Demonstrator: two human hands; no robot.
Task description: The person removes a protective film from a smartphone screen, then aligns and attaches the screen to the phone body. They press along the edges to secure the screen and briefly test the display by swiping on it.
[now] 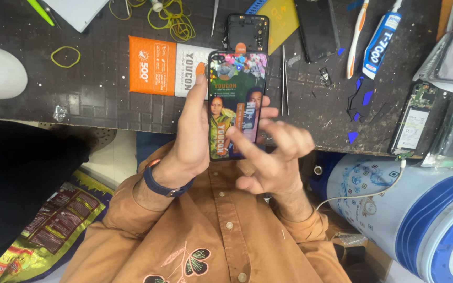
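My left hand (pixel 190 141) grips a black phone (pixel 237 102) by its left edge, thumb lying up along the side. A colourful printed film with pictures of people covers the phone's face. My right hand (pixel 273 157) is on the phone's lower right, its index finger pressing on the film and the other fingers spread. The phone is held upright over the near edge of the dark workbench (pixel 100 89). A dark band sits on my left wrist.
An orange and white packet (pixel 158 65) lies behind the phone, with a black phone case (pixel 246 31), tweezers (pixel 284 78), yellow rubber bands (pixel 171 18), a glue tube (pixel 381 39) and an opened phone (pixel 412 120). A blue and white drum (pixel 415 209) stands at the right.
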